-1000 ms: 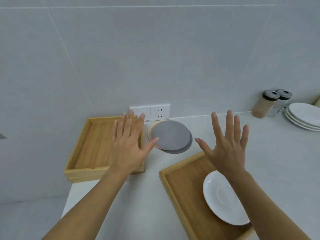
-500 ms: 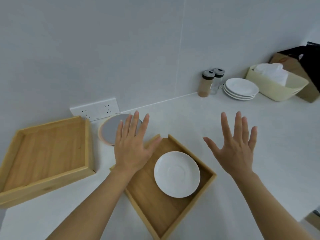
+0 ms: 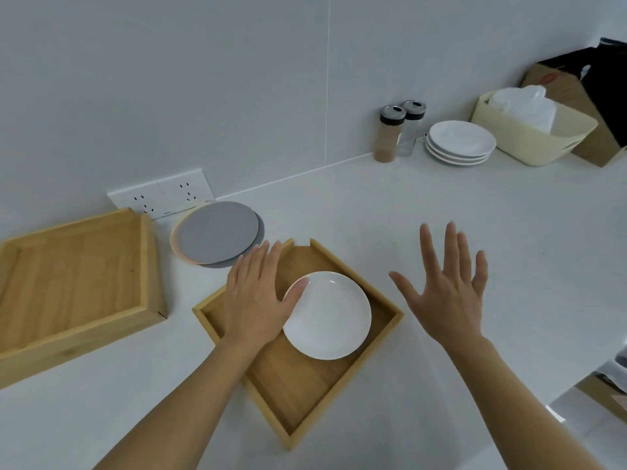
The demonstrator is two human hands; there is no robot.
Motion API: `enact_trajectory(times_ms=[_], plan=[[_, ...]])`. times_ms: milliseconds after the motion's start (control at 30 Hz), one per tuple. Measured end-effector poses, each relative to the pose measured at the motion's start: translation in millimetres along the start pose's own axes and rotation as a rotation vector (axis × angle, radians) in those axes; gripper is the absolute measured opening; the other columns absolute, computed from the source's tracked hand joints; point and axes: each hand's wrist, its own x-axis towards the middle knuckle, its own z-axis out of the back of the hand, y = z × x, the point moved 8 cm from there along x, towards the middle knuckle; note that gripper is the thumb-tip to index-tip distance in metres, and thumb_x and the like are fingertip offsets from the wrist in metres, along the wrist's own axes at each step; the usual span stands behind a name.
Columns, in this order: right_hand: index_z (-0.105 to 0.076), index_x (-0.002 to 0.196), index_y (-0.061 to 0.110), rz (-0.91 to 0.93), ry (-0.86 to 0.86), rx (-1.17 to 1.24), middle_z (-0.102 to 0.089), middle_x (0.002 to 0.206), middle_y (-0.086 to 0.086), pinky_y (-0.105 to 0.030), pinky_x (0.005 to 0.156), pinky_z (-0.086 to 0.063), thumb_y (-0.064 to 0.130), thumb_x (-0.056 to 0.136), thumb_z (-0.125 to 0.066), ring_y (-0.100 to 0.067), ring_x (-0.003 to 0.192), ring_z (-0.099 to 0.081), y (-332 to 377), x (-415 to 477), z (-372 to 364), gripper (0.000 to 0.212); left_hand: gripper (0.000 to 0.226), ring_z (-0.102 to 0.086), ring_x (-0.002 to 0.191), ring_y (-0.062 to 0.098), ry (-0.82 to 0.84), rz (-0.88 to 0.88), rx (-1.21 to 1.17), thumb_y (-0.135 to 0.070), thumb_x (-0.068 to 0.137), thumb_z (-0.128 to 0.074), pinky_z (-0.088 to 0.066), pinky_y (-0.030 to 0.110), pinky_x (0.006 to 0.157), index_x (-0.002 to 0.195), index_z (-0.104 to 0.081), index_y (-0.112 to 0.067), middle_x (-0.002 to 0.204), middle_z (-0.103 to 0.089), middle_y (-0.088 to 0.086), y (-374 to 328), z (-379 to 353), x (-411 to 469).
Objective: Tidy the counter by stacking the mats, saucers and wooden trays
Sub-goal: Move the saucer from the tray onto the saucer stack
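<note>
Two hands are in the picture, is that right? What is each one doing?

Yes. The left hand (image 3: 254, 293) is at the centre of the frame, palm down with fingers straight, over the left corner of a wooden tray (image 3: 305, 395). Its thumb lies across the left rim of a white saucer (image 3: 330, 317) that sits in that tray. It grips nothing, and I cannot tell whether it touches the saucer. The right hand (image 3: 448, 293) is right of centre, palm down with fingers spread wide, above the white bench (image 3: 441, 205) just beside the tray's right corner. It holds nothing.

Where are the other things to be stacked?

A second wooden tray (image 3: 68, 276) lies at the left edge, apart from the first. Between the two, a little higher in the frame, is a pile of round mats (image 3: 217, 232). A grey one is on top, with a darker grey edge and a pale orange edge showing beneath. The left hand's fingertips (image 3: 263, 247) reach just beside that pile. A stack of white saucers (image 3: 459, 140) stands in the upper right, near the wall (image 3: 203, 79).

And around them?

Left of that stack are two spice jars (image 3: 388, 134) with dark lids, side by side. To its right a pale yellow basket (image 3: 529, 144) holds something white, and a brown box (image 3: 576, 96) stands behind it. A white double wall socket (image 3: 163, 195) is above the mats.
</note>
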Motion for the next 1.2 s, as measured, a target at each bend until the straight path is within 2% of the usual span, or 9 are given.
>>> enact_trajectory(times_ms=[233,333,400,467,667,767,867,1100,1200], plan=[[-0.013,0.146,0.029,0.030,0.060,0.044,-0.025,0.152,-0.016,-0.047,0.110,-0.011,0.066,0.084,-0.028,-0.032,0.138,-0.028,16,-22,-23,0.074,0.081,-0.047,0.121,0.026,0.110,0.133,0.015,-0.072,0.078,-0.023,-0.036,0.038,0.102,0.132,-0.042,-0.015,0.132,-0.052,0.007,16,-17,-13],[-0.016,0.145,0.028,0.028,0.081,0.049,-0.027,0.151,-0.016,-0.046,0.108,-0.014,0.065,0.084,-0.029,-0.031,0.137,-0.031,19,-28,-30,0.073,0.056,-0.057,0.097,0.021,0.168,0.195,-0.006,-0.062,0.086,-0.038,-0.045,0.032,0.079,0.112,-0.053,-0.014,0.109,-0.062,0.005,20,-24,-18],[-0.018,0.145,0.027,0.020,0.097,0.051,-0.029,0.150,-0.016,-0.046,0.106,-0.014,0.065,0.083,-0.026,-0.032,0.136,-0.032,20,-31,-32,0.072,0.041,-0.058,0.077,0.016,0.239,0.242,-0.098,-0.052,0.089,-0.043,-0.042,0.026,0.060,0.099,-0.056,-0.014,0.089,-0.065,0.002,22,-30,-21],[-0.020,0.144,0.026,0.013,0.105,0.053,-0.031,0.149,-0.017,-0.045,0.105,-0.015,0.065,0.084,-0.024,-0.033,0.134,-0.035,20,-32,-34,0.072,0.033,-0.057,0.073,0.014,0.291,0.284,-0.175,-0.046,0.091,-0.046,-0.040,0.023,0.054,0.096,-0.058,-0.016,0.083,-0.064,0.000,25,-33,-22],[-0.029,0.140,0.018,-0.023,0.092,0.086,-0.039,0.143,-0.017,-0.047,0.101,-0.021,0.061,0.085,-0.029,-0.033,0.129,-0.040,24,-32,-28,0.070,0.016,-0.059,0.075,0.015,0.468,0.296,-0.419,-0.033,0.093,-0.050,-0.050,0.028,0.063,0.099,-0.053,-0.020,0.087,-0.061,-0.002,18,-48,-23],[-0.038,0.133,0.012,-0.043,0.071,0.096,-0.046,0.137,-0.018,-0.044,0.098,-0.022,0.058,0.086,-0.031,-0.033,0.125,-0.044,26,-35,-21,0.067,0.011,-0.055,0.066,0.011,0.500,0.322,-0.507,-0.028,0.096,-0.045,-0.041,0.020,0.054,0.098,-0.049,-0.018,0.084,-0.058,0.000,15,-51,-26],[-0.047,0.126,0.008,-0.066,0.039,0.156,-0.056,0.125,-0.015,-0.043,0.094,-0.028,0.054,0.086,-0.035,-0.033,0.114,-0.051,26,-40,-15,0.063,0.012,-0.054,0.081,0.012,0.478,0.351,-0.559,-0.026,0.098,-0.041,-0.039,0.019,0.058,0.101,-0.048,-0.017,0.095,-0.057,0.002,13,-50,-30],[-0.050,0.123,0.012,-0.346,0.289,0.627,-0.060,0.076,0.002,-0.030,0.071,-0.045,0.046,0.090,-0.046,-0.017,0.076,-0.058,33,-45,-15,0.048,0.011,-0.053,0.081,0.010,0.387,0.428,-0.669,-0.027,0.098,-0.040,-0.046,0.024,0.068,0.099,-0.046,-0.019,0.095,-0.056,0.000,20,-32,-31],[-0.057,0.111,0.013,-0.414,0.351,0.821,-0.062,0.078,0.001,-0.023,0.063,-0.043,0.047,0.089,-0.048,-0.014,0.075,-0.059,42,-44,-15,0.042,0.011,-0.053,0.081,0.011,0.322,0.464,-0.722,-0.026,0.098,-0.041,-0.046,0.023,0.066,0.099,-0.047,-0.018,0.094,-0.056,0.000,22,-19,-26]])
